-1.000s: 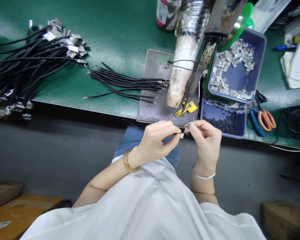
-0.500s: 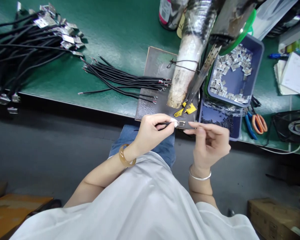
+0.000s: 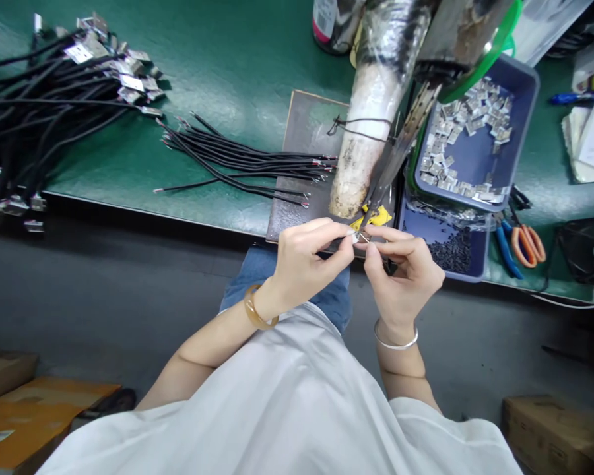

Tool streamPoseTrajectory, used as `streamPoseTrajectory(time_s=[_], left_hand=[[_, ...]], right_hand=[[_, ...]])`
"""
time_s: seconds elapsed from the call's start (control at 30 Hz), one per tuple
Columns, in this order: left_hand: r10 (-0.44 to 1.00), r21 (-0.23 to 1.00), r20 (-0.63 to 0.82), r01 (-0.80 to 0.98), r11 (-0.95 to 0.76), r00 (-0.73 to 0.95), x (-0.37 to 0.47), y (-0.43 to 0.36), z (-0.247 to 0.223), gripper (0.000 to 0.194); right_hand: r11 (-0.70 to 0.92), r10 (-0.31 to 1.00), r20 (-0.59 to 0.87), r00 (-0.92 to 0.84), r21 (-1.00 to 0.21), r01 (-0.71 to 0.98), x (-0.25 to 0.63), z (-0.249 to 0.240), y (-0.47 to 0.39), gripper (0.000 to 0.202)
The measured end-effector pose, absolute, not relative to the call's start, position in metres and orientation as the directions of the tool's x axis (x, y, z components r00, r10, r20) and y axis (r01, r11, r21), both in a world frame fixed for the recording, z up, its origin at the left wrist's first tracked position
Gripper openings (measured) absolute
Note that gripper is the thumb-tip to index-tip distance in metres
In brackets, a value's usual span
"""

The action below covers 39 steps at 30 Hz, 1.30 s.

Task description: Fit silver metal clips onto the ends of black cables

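Thumb and fingertips of my left hand (image 3: 309, 257) are closed on a small USB connector (image 3: 357, 237), with most of it hidden by the fingers. My right hand (image 3: 400, 267) meets it from the other side, its thumb and fingers pinched at the connector's metal end. Both hands hover over the front edge of a dark work board (image 3: 290, 218). Just beyond the fingertips, a yellow piece (image 3: 380, 216) lies below the metal tip of an upright tool (image 3: 400, 148).
Stripped black cables (image 3: 237, 158) lie left of centre, with a bundle of finished connector cables (image 3: 44, 112) farther left. At right stand a bin of metal shells (image 3: 522, 125) and a bin of small black parts (image 3: 478, 260). Orange-handled pliers (image 3: 528, 245) rest nearby.
My right hand has moved left and closed its fingers at the connector's end, where it was apart before. My left hand still holds the connector; the cable in it is now hidden.
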State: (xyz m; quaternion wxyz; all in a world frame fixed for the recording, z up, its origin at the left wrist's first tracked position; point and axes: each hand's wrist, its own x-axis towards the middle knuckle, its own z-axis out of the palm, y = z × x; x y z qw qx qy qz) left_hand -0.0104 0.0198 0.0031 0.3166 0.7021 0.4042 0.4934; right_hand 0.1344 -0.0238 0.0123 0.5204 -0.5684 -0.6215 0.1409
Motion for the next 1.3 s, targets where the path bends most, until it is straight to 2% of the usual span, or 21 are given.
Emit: streamPoseTrajectory(time_s=[0.23, 0.6, 0.73, 0.83, 0.9, 0.97, 1.03, 1.13, 1.3], left_hand=[[0.881, 0.841, 0.438, 0.264, -0.471, 0.177, -0.011, 0.021, 0.008, 0.012], [0.893, 0.847, 0.365, 0.305, -0.436, 0.263, -0.015, 0.017, 0.007, 0.014], [0.852, 0.762, 0.362, 0.407, -0.504, 0.378, -0.02, 0.012, 0.013, 0.017], [0.704, 0.528, 0.234, 0.521, -0.671, 0.67, -0.021, -0.005, 0.016, 0.017], [0.49, 0.411, 0.054, 0.428, -0.805, 0.87, -0.018, -0.024, 0.013, 0.017], [0.263, 0.426, -0.089, 0.276, -0.862, 0.961, -0.01, -0.043, 0.005, 0.02], [0.134, 0.435, -0.192, 0.207, -0.876, 0.972, -0.001, -0.06, -0.007, 0.018], [0.129, 0.365, -0.24, 0.213, -0.906, 0.962, 0.01, -0.076, -0.025, 0.013], [0.145, 0.324, -0.195, 0.203, -0.924, 0.97, 0.014, -0.086, -0.038, 0.024]], right_hand=[[0.329, 0.855, 0.496, 0.153, -0.746, 0.579, 0.135, 0.018, -0.022, 0.017], [0.332, 0.874, 0.479, 0.084, -0.714, 0.616, 0.139, 0.014, -0.03, 0.017], [0.286, 0.889, 0.44, 0.126, -0.749, 0.597, 0.14, 0.017, -0.037, 0.012], [0.259, 0.863, 0.44, 0.247, -0.807, 0.531, 0.145, 0.026, -0.045, 0.009], [0.249, 0.874, 0.42, 0.245, -0.819, 0.517, 0.148, 0.035, -0.05, 0.01], [0.221, 0.941, 0.323, 0.105, -0.818, 0.532, 0.149, 0.045, -0.051, 0.012], [0.208, 0.977, 0.193, -0.087, -0.812, 0.546, 0.147, 0.05, -0.049, 0.013], [0.257, 0.959, 0.149, -0.24, -0.815, 0.519, 0.14, 0.049, -0.043, 0.016], [0.284, 0.951, 0.156, -0.269, -0.785, 0.55, 0.134, 0.038, -0.04, 0.014]])
